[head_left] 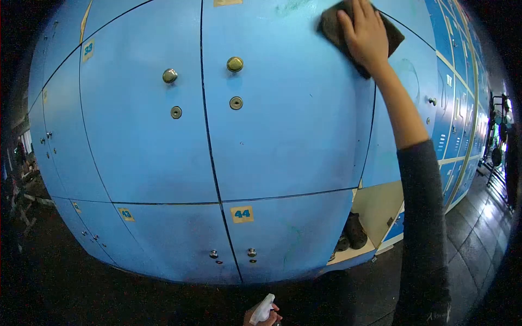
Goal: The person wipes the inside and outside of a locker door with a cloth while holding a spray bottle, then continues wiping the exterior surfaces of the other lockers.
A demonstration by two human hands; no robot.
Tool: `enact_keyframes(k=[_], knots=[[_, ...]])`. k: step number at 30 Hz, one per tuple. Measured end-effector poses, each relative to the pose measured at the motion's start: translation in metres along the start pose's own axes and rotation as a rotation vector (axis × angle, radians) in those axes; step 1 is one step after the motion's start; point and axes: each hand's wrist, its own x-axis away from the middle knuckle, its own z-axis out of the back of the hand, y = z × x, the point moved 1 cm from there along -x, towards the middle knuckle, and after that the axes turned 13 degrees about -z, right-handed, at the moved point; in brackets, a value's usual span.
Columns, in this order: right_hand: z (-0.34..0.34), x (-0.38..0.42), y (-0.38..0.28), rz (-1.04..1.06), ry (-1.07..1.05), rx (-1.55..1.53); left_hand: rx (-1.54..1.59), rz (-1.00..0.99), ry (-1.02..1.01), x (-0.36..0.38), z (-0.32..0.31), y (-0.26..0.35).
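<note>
My right hand (370,38) presses a dark cloth (392,41) against the upper right of a blue locker door (288,136). Its fingers lie over the cloth, and the arm in a dark sleeve reaches up from the lower right. At the bottom edge, my left hand (272,317) is wrapped around a spray bottle (263,311) with a white trigger head; the bottle's lower part is out of view. A greenish smear (296,6) marks the door near its top, left of the cloth.
Round knobs (235,64) and locks (236,103) stick out from the doors. Below right, an open compartment (380,209) holds dark shoes (356,231). More blue lockers (459,103) run along the right, above a dark tiled floor (473,255). Gym-like equipment (497,146) stands at far right.
</note>
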Motion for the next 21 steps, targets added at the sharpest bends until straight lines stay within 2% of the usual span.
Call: enact_keyframes(k=[2,4,6,7,9,11,12,14,16,17,18,20,21], knots=[[-0.007,0.032,0.001,0.198,0.111,-0.077,-0.049,-0.028,-0.013,0.0,-0.001,0.003],[0.005,0.073,-0.011,0.247,-0.001,-0.093,-0.08,-0.118,-0.021,0.0,-0.003,0.002],[0.025,0.125,-0.026,0.337,-0.244,-0.125,-0.112,-0.204,-0.032,0.002,-0.004,-0.005],[0.035,0.151,-0.032,0.425,-0.438,-0.183,-0.132,-0.248,-0.037,0.003,-0.004,-0.008],[0.046,0.204,-0.038,0.64,-0.821,-0.24,-0.128,-0.172,-0.012,0.005,-0.004,-0.012],[0.038,0.256,-0.03,0.813,-1.12,-0.54,-0.099,-0.113,0.008,0.008,-0.004,-0.013],[0.05,0.259,-0.032,0.978,-1.118,-0.52,-0.072,-0.095,0.016,0.01,-0.005,-0.011],[0.047,0.257,-0.035,0.984,-1.232,-0.63,-0.049,-0.09,0.026,0.01,-0.006,-0.009],[0.038,0.241,-0.041,1.021,-1.222,-0.593,-0.06,-0.107,0.026,0.013,-0.003,-0.013],[0.033,0.23,-0.044,1.033,-1.219,-0.573,-0.15,-0.231,0.02,0.012,-0.002,-0.016],[0.028,0.214,-0.049,0.916,-1.117,-0.624,-0.144,-0.256,0.011,0.011,-0.001,-0.019],[0.03,0.166,-0.067,0.748,-0.845,-0.4,-0.128,-0.306,-0.008,0.008,0.0,-0.02],[0.028,0.144,-0.075,0.686,-0.643,-0.295,-0.113,-0.259,-0.009,0.006,0.0,-0.018]])
